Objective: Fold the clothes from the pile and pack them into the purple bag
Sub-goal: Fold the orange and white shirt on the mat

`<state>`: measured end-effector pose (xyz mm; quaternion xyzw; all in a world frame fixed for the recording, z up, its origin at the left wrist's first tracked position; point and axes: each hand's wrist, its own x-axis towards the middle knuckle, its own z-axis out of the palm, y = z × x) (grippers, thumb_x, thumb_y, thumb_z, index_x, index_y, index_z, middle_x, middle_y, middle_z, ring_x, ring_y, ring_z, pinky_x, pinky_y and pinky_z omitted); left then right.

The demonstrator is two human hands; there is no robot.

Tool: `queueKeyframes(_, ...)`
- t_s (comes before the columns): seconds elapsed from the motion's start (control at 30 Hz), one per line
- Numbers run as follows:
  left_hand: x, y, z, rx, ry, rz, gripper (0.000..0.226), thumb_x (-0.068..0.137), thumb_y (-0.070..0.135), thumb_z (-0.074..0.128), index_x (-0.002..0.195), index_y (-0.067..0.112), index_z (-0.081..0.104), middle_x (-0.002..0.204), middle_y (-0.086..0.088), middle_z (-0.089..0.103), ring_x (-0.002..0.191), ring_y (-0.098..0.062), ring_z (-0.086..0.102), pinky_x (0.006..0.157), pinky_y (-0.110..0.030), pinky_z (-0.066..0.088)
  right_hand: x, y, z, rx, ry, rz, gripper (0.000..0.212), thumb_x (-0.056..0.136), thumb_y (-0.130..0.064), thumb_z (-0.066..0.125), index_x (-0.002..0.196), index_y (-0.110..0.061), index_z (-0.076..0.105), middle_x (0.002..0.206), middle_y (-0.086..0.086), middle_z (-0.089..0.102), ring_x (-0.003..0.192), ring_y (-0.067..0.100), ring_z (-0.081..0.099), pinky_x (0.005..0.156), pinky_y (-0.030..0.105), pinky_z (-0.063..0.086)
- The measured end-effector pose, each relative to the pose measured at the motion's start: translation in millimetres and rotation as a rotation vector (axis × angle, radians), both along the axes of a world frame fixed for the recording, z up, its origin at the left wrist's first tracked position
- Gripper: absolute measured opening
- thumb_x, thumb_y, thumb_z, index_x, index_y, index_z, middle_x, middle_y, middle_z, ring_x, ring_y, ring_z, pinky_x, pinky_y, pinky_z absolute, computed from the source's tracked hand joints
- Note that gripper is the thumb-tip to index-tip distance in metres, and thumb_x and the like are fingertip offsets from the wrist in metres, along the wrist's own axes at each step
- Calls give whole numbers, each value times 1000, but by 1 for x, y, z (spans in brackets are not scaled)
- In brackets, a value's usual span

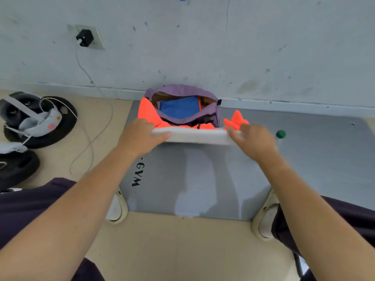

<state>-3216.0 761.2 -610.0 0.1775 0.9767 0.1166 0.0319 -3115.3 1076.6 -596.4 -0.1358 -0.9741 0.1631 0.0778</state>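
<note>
Dark purple trousers (30, 209), cream shoes (263, 216)

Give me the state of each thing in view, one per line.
Purple bag: open, against the wall.
Blue garment: folded, inside the bag.
Orange garment: unfolded, draped over the bag's rim.
White garment: folded, held up in front of the bag.
Left hand: grips the white garment's left end.
Right hand: grips its right end.

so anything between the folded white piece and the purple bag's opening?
Partly. The orange garment drapes over the purple bag's near rim, directly ahead of the folded white garment held by the left hand and right hand. The opening itself is unzipped, a blue garment already inside.
</note>
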Motion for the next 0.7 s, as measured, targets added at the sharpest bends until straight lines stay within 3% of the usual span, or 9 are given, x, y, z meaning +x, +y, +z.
queueKeyframes(0.07, 24, -1, -41, -127, -242, 25, 65, 82, 80, 43, 66, 17, 47, 85, -11, 63, 79, -30, 55, 62, -34, 34, 21, -11, -36, 17, -199, -3, 51, 95, -55, 46, 105, -10, 68, 100, 22, 68, 94, 39, 64, 70, 37, 43)
queueKeyframes(0.13, 49, -3, -85, -338, -583, 6, 77, 75, 90, 34, 72, 15, 53, 86, -10, 63, 76, -27, 54, 64, -33, 37, 39, -18, -79, 72, -625, 46, 51, 97, -53, 44, 111, -9, 64, 114, 17, 66, 106, 34, 61, 86, 38, 48)
queueKeyframes(0.2, 68, -3, -124, -469, -829, -6, 82, 75, 89, 37, 86, 12, 59, 88, -6, 60, 78, -24, 56, 67, -32, 42, 53, -24, -116, 94, -935, 111, 45, 95, -47, 51, 118, -10, 61, 122, 11, 63, 113, 30, 59, 95, 38, 48)
queueKeyframes(0.23, 74, -3, -141, -492, -868, -12, 80, 80, 84, 40, 102, 10, 62, 98, -7, 62, 87, -26, 58, 73, -32, 45, 58, -28, -131, 85, -994, 127, 42, 94, -44, 53, 118, -10, 60, 122, 10, 62, 113, 29, 59, 95, 37, 48)
queueKeyframes(0.3, 81, 1, -171, -471, -811, -1, 67, 91, 65, 45, 127, 10, 54, 126, -11, 56, 111, -30, 56, 86, -35, 46, 62, -37, -158, 83, -960, 129, 37, 96, -38, 49, 118, -10, 60, 122, 9, 62, 113, 28, 59, 90, 35, 47)
queueKeyframes(0.43, 89, 21, -209, -297, -577, 3, 53, 95, 41, 51, 140, 17, 40, 144, -10, 34, 132, -30, 35, 96, -44, 43, 56, -59, -203, 96, -738, 165, 41, 95, -24, 47, 134, -12, 42, 126, 10, 54, 114, 31, 54, 84, 37, 45)
queueKeyframes(0.6, 85, 34, -254, -268, -532, -122, 71, 94, 49, 51, 155, 33, 17, 165, 4, -1, 151, -27, -1, 114, -49, 24, 46, -64, -251, 125, -623, 374, 61, 94, -29, 49, 150, -19, 26, 156, 3, 26, 144, 27, 23, 109, 43, 31)
queueKeyframes(0.7, 82, 18, -274, -252, -508, -63, 74, 92, 55, 50, 154, 41, 12, 165, 7, -8, 151, -31, -9, 116, -56, 14, 45, -49, -271, 99, -617, 285, 63, 94, -35, 51, 150, -22, 28, 160, 3, 20, 147, 27, 17, 112, 46, 25)
